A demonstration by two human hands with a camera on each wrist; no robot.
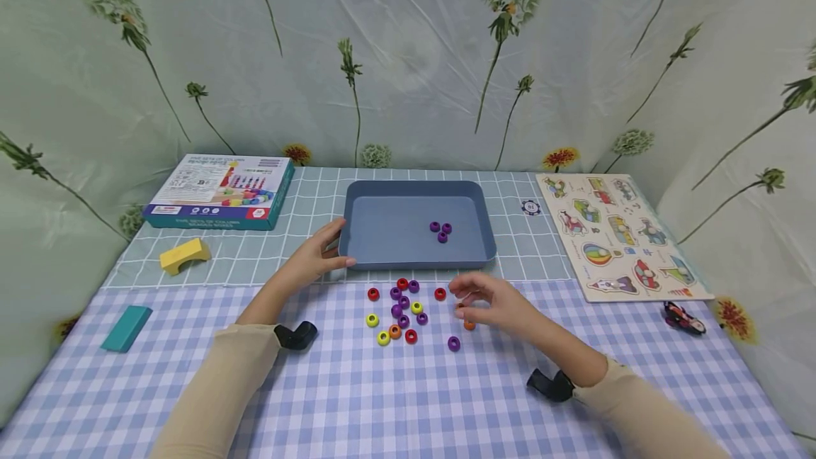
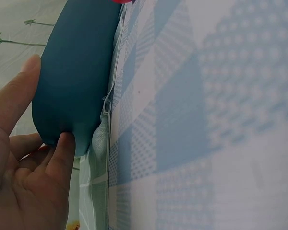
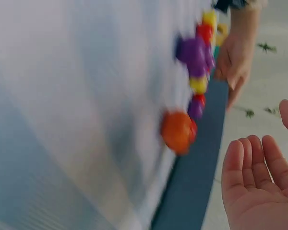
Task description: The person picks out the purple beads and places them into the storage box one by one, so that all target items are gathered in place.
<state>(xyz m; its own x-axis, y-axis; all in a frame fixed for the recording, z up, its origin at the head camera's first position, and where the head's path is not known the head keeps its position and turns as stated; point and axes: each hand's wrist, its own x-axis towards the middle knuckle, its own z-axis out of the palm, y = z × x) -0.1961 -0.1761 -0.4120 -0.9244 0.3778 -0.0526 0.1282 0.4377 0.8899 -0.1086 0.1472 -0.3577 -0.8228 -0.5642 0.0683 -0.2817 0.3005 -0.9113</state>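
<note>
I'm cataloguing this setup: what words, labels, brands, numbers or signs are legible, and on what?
"FIVE SETS OF COLUMN": on the box, top and front side; the line below is blurred.
Smaller print on the box: unreadable.
Round mark on the gridded cloth: perhaps "10", too small to be sure.
Puzzle board: any lettering is too small to read.
Tray, beads: no lettering visible.

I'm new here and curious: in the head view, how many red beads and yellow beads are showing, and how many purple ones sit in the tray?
Red beads: 4
Yellow beads: 3
Purple beads in the tray: 3
Total: 10
</note>
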